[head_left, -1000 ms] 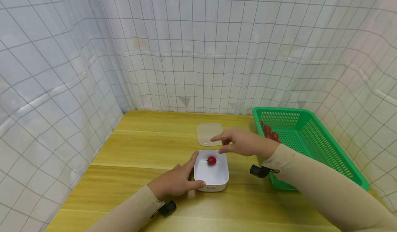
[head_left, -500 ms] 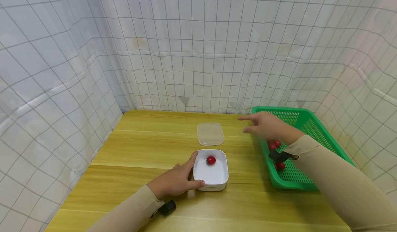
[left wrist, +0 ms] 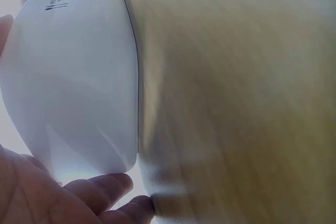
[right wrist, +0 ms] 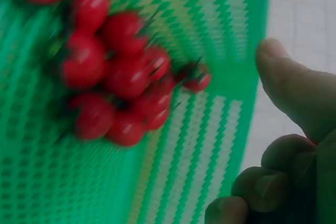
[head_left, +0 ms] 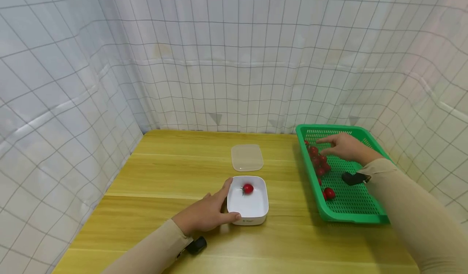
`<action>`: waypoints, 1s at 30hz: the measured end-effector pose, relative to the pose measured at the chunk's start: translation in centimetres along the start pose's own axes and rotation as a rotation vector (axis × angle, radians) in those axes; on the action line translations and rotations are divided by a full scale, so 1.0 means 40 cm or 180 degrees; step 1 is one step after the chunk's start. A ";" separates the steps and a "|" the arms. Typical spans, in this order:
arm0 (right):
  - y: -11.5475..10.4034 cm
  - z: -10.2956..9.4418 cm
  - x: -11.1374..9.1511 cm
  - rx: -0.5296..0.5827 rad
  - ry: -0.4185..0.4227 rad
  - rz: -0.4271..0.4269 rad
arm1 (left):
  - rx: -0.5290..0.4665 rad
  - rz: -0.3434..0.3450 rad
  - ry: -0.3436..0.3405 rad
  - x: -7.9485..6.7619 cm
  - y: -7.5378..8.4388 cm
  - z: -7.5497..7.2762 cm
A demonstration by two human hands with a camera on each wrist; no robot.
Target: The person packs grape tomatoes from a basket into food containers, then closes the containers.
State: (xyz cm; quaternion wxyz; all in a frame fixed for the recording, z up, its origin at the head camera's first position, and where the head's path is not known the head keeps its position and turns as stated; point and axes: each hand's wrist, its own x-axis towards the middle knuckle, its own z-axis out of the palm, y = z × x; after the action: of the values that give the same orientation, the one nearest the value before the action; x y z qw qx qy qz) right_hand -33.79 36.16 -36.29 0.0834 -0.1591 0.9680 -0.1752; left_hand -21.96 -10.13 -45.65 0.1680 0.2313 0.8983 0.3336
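at the near middle of the wooden table [head_left: 161, 168], a white container [head_left: 253, 205] is found standing upright with its open top facing up. one red tomato [head_left: 248, 189] is contained in it, lying toward the far side, with its green stalk turned to the left. a small dark marking [left wrist: 58, 1] is printed on the container's near wall. the container is grasped at its left side by the left hand [head_left: 204, 215]; the thumb is pressed to the near left corner and the index finger is set at the far left corner.

on the right of the table, a green basket [head_left: 351, 216] is noted. further tomatoes [head_left: 323, 167] are gathered along its left side, and are partly blurred in the right wrist view. over the basket the right hand [head_left: 345, 147] is held with its fingers released, the index finger extended; in the right wrist view it is seen apart from the tomatoes.

beyond the container, a translucent lid [head_left: 247, 157] is laid flat. a black wrist device [head_left: 196, 245] is worn at the left sleeve [head_left: 146, 249]. the table is backed by a grid-patterned curtain [head_left: 237, 75].
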 end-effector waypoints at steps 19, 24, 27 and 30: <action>0.109 0.058 -0.023 -0.0035 -0.0572 0.0029 | -0.0049 -0.0044 -0.0046 -0.004 0.002 -0.001; 0.105 0.066 -0.024 -0.0054 -0.0603 0.0098 | -0.0056 -0.0024 -0.0026 -0.004 0.002 -0.001; 0.106 0.071 -0.025 -0.0026 -0.0631 0.0122 | -0.0076 -0.0022 -0.0031 -0.004 0.001 -0.001; 0.105 0.075 -0.025 -0.0025 -0.0627 0.0121 | -0.0071 -0.0034 -0.0038 -0.005 0.001 -0.001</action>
State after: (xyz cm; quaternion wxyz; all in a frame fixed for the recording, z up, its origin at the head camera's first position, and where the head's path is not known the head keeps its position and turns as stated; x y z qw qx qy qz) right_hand -33.36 39.28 -40.48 0.1809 -0.1574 0.9586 -0.1533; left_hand -21.81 -10.24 -45.56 0.1777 0.2267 0.8947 0.3413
